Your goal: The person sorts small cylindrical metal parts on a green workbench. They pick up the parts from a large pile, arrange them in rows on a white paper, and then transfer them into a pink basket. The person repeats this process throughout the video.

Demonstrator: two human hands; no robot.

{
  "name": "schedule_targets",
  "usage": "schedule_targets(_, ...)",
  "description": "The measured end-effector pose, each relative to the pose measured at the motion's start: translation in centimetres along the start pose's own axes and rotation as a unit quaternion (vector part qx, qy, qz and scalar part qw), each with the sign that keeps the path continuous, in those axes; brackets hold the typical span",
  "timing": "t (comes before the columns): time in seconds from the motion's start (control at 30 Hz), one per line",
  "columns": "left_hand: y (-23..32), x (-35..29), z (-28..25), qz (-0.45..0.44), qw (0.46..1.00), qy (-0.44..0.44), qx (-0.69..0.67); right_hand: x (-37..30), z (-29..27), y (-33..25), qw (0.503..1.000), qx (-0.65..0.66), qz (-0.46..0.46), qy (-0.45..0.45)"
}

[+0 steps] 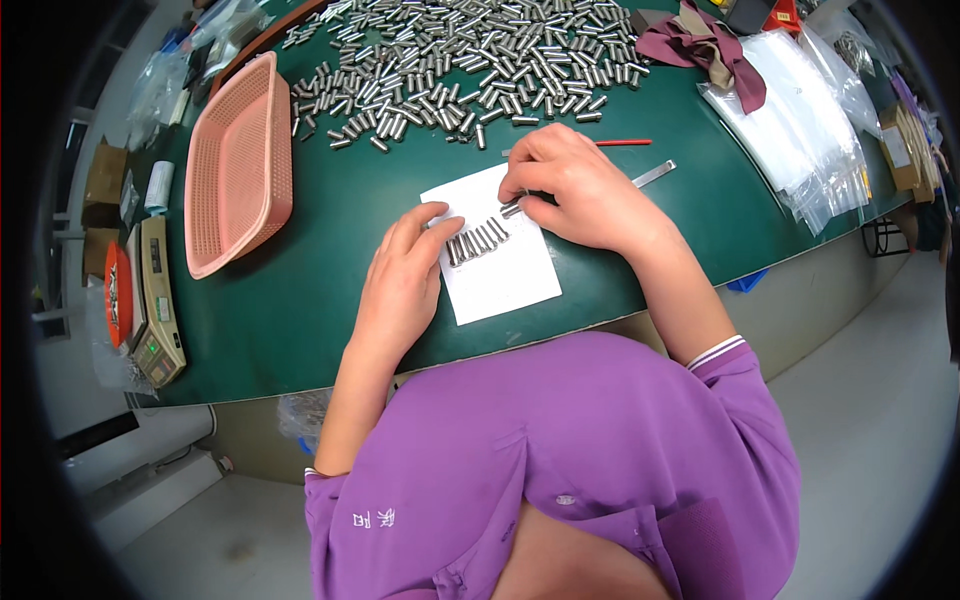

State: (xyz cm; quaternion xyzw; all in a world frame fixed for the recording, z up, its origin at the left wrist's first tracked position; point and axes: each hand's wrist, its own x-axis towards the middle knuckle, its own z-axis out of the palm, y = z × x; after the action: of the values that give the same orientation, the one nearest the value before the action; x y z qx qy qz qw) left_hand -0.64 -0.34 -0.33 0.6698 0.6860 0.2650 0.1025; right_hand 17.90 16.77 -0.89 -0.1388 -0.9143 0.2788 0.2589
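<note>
A white sheet of paper [505, 290] lies on the green table in front of me. Across it runs a slanting row of several small metal pins [478, 242], set side by side. My left hand [397, 280] rests at the row's left end, fingers curved and apart, its fingertips by the nearest pins. Over the sheet's upper right corner, my right hand [575, 188] is closed with thumb and fingers around a metal pin [511, 210], whose end shows under the fingertips. The hand hides the rest of that pin, so I cannot tell whether more are in it.
Loose metal pins [480, 60] are heaped along the far side. A pink plastic basket [235, 170] stands at left, beside a weighing scale [158, 300] and a red dish [118, 293]. A red stick [622, 142], metal strip [655, 174], cloth [705, 50] and plastic bags [795, 120] lie at right.
</note>
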Motion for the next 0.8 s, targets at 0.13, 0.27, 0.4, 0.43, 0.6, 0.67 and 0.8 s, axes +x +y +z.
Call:
schedule_targets(0.13, 0.4, 0.0, 0.1, 0.015, 1.000, 0.010, -0.003, -0.2, -0.3, -0.3, 0.998, 0.003, -0.047, -0.035)
schedule_targets(0.27, 1.1, 0.0, 0.7, 0.018, 0.999, 0.008, -0.038, -0.4, -0.3, -0.4, 0.995, -0.013, -0.083, -0.048)
schedule_targets(0.4, 0.7, 0.0, 1.6, -0.005, 0.997, -0.017, -0.077, -0.3, 0.1, -0.5, 0.994, -0.048, -0.082, -0.049)
schedule_targets(0.43, 0.7, 0.0, 1.7, -0.010, 0.996, -0.020, -0.088, -0.2, 0.3, -0.6, 0.994, -0.061, -0.074, -0.046)
schedule_targets(0.6, 0.5, -0.3, 1.0, -0.019, 0.995, -0.013, -0.095, 0.8, 0.8, -0.5, 0.993, -0.071, -0.017, 0.095)
schedule_targets(0.67, 0.1, -1.2, 0.9, -0.015, 0.996, 0.003, -0.082, 0.7, 0.1, -0.4, 0.988, -0.069, 0.017, 0.135)
schedule_targets(0.8, -0.6, -2.0, 0.0, -0.032, 0.995, 0.031, -0.093, 1.0, -0.1, -1.2, 0.981, -0.025, 0.031, 0.192)
